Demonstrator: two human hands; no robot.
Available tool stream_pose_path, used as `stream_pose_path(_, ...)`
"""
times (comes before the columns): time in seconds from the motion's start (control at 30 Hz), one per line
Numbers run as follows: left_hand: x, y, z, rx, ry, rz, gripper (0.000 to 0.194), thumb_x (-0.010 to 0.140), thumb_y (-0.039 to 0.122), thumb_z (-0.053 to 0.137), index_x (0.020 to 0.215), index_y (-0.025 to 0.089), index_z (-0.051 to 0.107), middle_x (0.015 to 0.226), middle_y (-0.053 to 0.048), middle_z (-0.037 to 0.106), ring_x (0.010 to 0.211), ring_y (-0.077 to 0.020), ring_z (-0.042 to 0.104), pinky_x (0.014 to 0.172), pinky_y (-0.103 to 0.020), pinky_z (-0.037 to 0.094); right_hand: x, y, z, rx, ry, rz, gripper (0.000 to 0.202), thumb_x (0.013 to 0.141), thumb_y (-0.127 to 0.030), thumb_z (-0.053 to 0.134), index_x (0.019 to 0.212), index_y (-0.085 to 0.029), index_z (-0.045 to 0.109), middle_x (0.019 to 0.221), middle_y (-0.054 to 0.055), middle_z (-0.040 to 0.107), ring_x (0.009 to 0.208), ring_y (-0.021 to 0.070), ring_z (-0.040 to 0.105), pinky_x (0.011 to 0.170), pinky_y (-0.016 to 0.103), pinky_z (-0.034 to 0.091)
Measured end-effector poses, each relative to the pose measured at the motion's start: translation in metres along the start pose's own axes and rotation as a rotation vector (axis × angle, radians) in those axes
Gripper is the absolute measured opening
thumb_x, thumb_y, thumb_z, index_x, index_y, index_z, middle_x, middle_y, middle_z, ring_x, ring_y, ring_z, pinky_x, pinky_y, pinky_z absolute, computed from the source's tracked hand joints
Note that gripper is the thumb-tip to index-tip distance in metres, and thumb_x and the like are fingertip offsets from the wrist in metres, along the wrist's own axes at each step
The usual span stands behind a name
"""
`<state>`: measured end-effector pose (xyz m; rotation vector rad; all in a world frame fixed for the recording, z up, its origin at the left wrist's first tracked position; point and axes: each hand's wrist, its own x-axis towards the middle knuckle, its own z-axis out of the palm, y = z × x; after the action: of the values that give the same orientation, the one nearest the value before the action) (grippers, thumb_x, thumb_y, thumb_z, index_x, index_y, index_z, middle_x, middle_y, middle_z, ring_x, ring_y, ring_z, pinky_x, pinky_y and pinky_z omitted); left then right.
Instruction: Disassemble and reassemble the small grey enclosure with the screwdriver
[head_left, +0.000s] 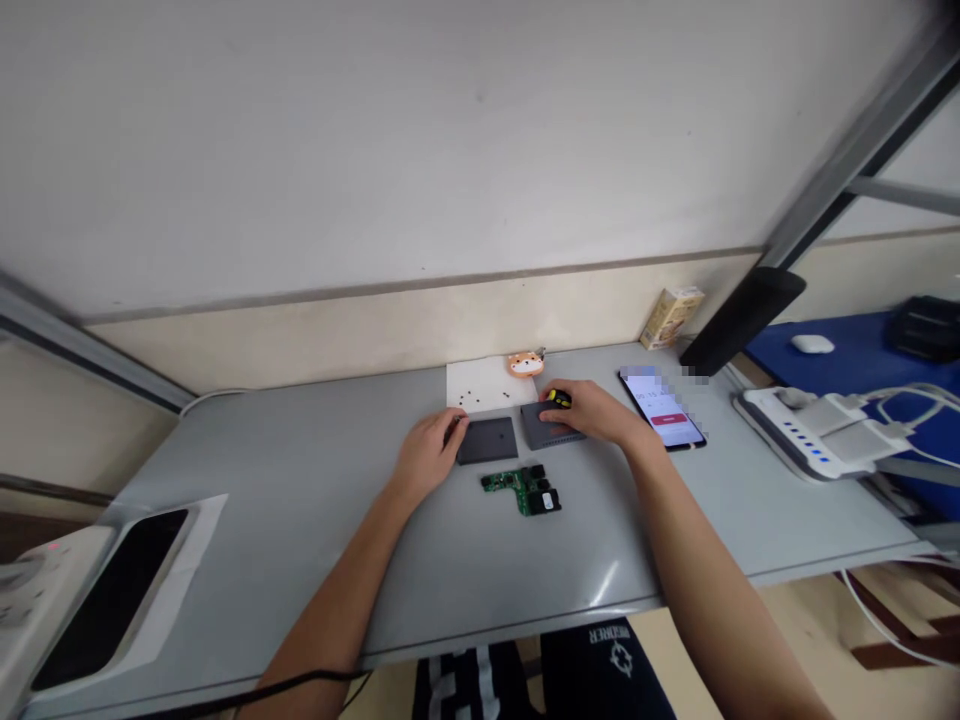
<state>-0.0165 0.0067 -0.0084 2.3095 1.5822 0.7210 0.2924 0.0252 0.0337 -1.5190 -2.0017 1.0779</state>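
My left hand [427, 455] is closed in a pinch at the left edge of a flat dark grey cover [491, 442]. Something small and dark shows between its thumb and finger, too small to name. With my right hand [592, 410] I grip a small yellow-and-black tool [559, 397], its tip hidden, over a dark grey box-shaped casing [538, 428]. That hand rests on the casing's right side. In front of both dark pieces lies a green circuit board [523, 487] with black parts on it. Several tiny dark screws [470, 393] are spread on a white sheet [491, 375] behind the cover.
An orange-and-white animal-face case [526, 364] sits on the sheet's back corner. To the right are a lit phone [661, 408], a small carton [671, 318], a black cylinder [742, 320] and a white power strip [795, 435]. A dark-screened device [116, 600] lies at the left front.
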Motion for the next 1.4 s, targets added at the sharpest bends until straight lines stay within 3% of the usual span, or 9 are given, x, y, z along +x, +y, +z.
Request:
stream_pose_path(0.13, 0.001, 0.004, 0.001, 0.022, 0.036, -0.044, 0.029, 0.105, 0.040, 0.043, 0.107, 0.022, 0.065, 0.091, -0.005, 0.071, 0.084, -0.0213, 0.066, 0.080, -0.033, 0.049, 0.003, 0.000, 0.000, -0.052, 0.034, -0.011, 0.026, 0.086, -0.041, 0.069, 0.105, -0.024, 0.068, 0.078, -0.001, 0.070, 0.065, 0.0164, 0.066, 0.060, 0.027, 0.046)
stream_pose_path(0.27, 0.001, 0.005, 0.002, 0.008, 0.051, -0.049, 0.030, 0.105, 0.041, 0.043, 0.112, 0.022, 0.066, 0.094, -0.005, 0.072, 0.082, -0.0202, 0.066, 0.080, -0.032, 0.049, -0.002, -0.008, -0.003, -0.063, 0.034, -0.028, 0.025, 0.087, -0.041, 0.068, 0.104, -0.023, 0.069, 0.083, 0.001, 0.072, 0.067, 0.0172, 0.067, 0.063, 0.028, 0.048)
stream_pose_path(0.47, 0.000, 0.005, 0.004, -0.048, 0.074, -0.098, 0.030, 0.106, 0.036, 0.041, 0.119, 0.022, 0.063, 0.097, -0.007, 0.074, 0.084, -0.0213, 0.068, 0.082, -0.033, 0.050, -0.060, -0.028, 0.022, -0.213, 0.238, -0.269, 0.023, 0.095, -0.045, 0.063, 0.109, -0.028, 0.071, 0.114, 0.006, 0.071, 0.100, 0.0228, 0.069, 0.092, 0.037, 0.051)
stream_pose_path(0.57, 0.001, 0.004, 0.004, -0.060, 0.102, -0.115, 0.025, 0.103, 0.029, 0.042, 0.115, 0.021, 0.062, 0.094, -0.007, 0.073, 0.082, -0.0207, 0.067, 0.078, -0.032, 0.050, -0.091, -0.029, 0.047, -0.315, 0.126, -0.284, 0.033, 0.095, -0.050, 0.063, 0.121, -0.032, 0.068, 0.135, 0.008, 0.063, 0.100, 0.0240, 0.070, 0.089, 0.040, 0.055)
stream_pose_path(0.7, 0.003, -0.001, 0.004, -0.019, 0.189, -0.136, 0.019, 0.094, 0.018, 0.047, 0.103, 0.019, 0.063, 0.081, -0.004, 0.069, 0.075, -0.0192, 0.064, 0.075, -0.031, 0.047, -0.104, -0.023, 0.067, -0.414, 0.054, -0.270, 0.043, 0.095, -0.053, 0.061, 0.132, -0.033, 0.062, 0.152, 0.008, 0.053, 0.103, 0.0265, 0.071, 0.084, 0.042, 0.057)
stream_pose_path(0.93, 0.003, -0.002, 0.004, 0.005, 0.143, -0.129, 0.018, 0.090, 0.018, 0.050, 0.096, 0.021, 0.067, 0.066, 0.001, 0.060, 0.062, -0.0173, 0.056, 0.070, -0.031, 0.044, -0.088, -0.032, 0.051, -0.492, 0.036, -0.343, 0.041, 0.093, -0.056, 0.063, 0.125, -0.031, 0.066, 0.134, 0.005, 0.066, 0.096, 0.0246, 0.071, 0.076, 0.036, 0.052)
stream_pose_path(1.07, 0.004, -0.003, 0.003, 0.024, 0.078, -0.068, 0.019, 0.088, 0.015, 0.051, 0.094, 0.020, 0.068, 0.073, -0.002, 0.063, 0.071, -0.0196, 0.060, 0.073, -0.032, 0.046, -0.043, -0.047, 0.028, -0.514, 0.166, -0.354, 0.039, 0.093, -0.054, 0.064, 0.125, -0.032, 0.066, 0.137, 0.004, 0.063, 0.095, 0.0229, 0.069, 0.075, 0.034, 0.047)
stream_pose_path(1.2, 0.005, -0.009, -0.003, -0.009, -0.004, -0.002, 0.018, 0.088, 0.016, 0.051, 0.093, 0.021, 0.067, 0.074, -0.002, 0.063, 0.072, -0.0196, 0.059, 0.071, -0.032, 0.046, -0.001, -0.051, 0.024, -0.537, 0.138, -0.335, 0.034, 0.091, -0.054, 0.066, 0.113, -0.029, 0.069, 0.131, 0.004, 0.065, 0.087, 0.0214, 0.067, 0.069, 0.032, 0.040)
stream_pose_path(1.4, 0.005, -0.012, -0.012, 0.003, -0.069, 0.062, 0.016, 0.088, 0.018, 0.051, 0.096, 0.022, 0.064, 0.077, -0.001, 0.063, 0.073, -0.0193, 0.058, 0.072, -0.033, 0.045, -0.005, -0.043, 0.036, -0.546, 0.124, -0.378, 0.033, 0.092, -0.054, 0.065, 0.112, -0.028, 0.068, 0.129, 0.003, 0.065, 0.079, 0.0177, 0.064, 0.067, 0.033, 0.038)
